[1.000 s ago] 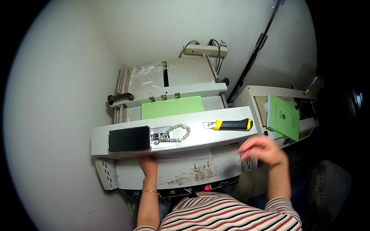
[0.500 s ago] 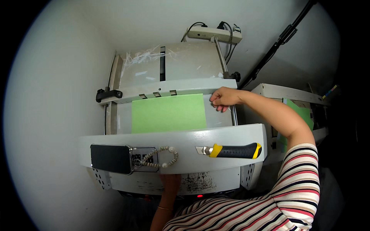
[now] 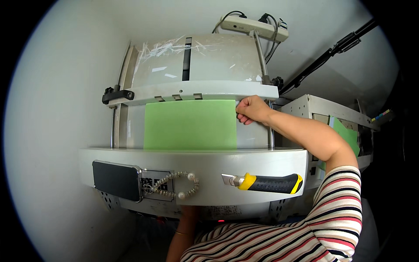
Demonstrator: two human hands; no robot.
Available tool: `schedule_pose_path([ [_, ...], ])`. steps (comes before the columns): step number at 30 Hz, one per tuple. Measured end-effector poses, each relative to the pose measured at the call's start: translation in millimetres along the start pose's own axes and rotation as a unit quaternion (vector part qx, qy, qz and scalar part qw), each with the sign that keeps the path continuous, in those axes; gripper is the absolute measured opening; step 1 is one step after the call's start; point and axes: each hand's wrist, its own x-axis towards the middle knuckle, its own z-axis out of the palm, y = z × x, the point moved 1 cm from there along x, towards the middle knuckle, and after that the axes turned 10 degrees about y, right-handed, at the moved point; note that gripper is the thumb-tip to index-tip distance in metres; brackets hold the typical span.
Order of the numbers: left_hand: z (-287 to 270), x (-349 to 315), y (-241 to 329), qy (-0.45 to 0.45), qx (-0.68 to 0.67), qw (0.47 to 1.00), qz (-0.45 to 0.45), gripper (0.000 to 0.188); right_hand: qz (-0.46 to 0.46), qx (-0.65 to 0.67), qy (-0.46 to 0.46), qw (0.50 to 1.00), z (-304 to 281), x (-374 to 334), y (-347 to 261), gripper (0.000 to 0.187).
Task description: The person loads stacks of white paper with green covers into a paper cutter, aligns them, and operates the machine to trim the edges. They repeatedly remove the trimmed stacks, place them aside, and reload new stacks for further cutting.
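A green paper sheet (image 3: 190, 124) lies flat on the bed of a grey machine that looks like a paper cutter, its far edge at the grey crossbar (image 3: 235, 90). My right hand (image 3: 252, 110) is at the sheet's far right corner, fingers curled in and fingertips against its right edge; I see nothing held in them. My left hand (image 3: 190, 212) reaches beneath the machine's wide front cover (image 3: 209, 161), where its fingers are hidden. On that cover lie a black and yellow utility knife (image 3: 273, 183), blade out to the left, and a phone (image 3: 117, 180) with a beaded strap (image 3: 195, 185).
Paper shavings (image 3: 163, 49) litter the bed behind the crossbar. Black clamp knobs (image 3: 118, 94) sit at the crossbar's ends. A power strip (image 3: 255, 28) with plugged cables is at the back. To the right stand another grey machine (image 3: 307, 107) with green paper and a black pole (image 3: 325, 59).
My right hand has moved left, from beside the green sheet to its right edge. The view has shifted, and the front cover now hides more of my left hand.
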Motion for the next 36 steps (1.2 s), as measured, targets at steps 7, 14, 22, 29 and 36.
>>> schedule_pose_path([
  [7, 4.9, 12.9, 5.9, 0.061, 0.082, 0.994, 0.026, 0.027, -0.037, -0.023, -0.018, 0.999, -36.5, -43.4, -18.4, 0.01],
  [14, -4.6, 26.4, 9.1, 0.094, 0.057, 0.994, -0.025, 0.045, -0.324, 0.174, 0.132, 0.92, -77.8, -199.2, -101.1, 0.015],
  [22, -41.7, -4.7, 7.6, 0.137, -0.055, 0.988, 0.043, 0.059, -0.455, -0.012, -0.018, 0.89, 163.1, -340.0, -92.5, 0.01],
  [29, -62.8, -89.3, 8.9, 0.126, -0.058, 0.99, 0.036, 0.049, -0.691, -0.311, -0.163, 0.632, 430.6, -378.4, -21.3, 0.023],
  [36, -63.2, -132.7, -20.6, 0.173, -0.053, 0.983, 0.011, 0.047, -0.6, -0.334, -0.049, 0.726, 383.2, -324.3, 33.8, 0.05],
])
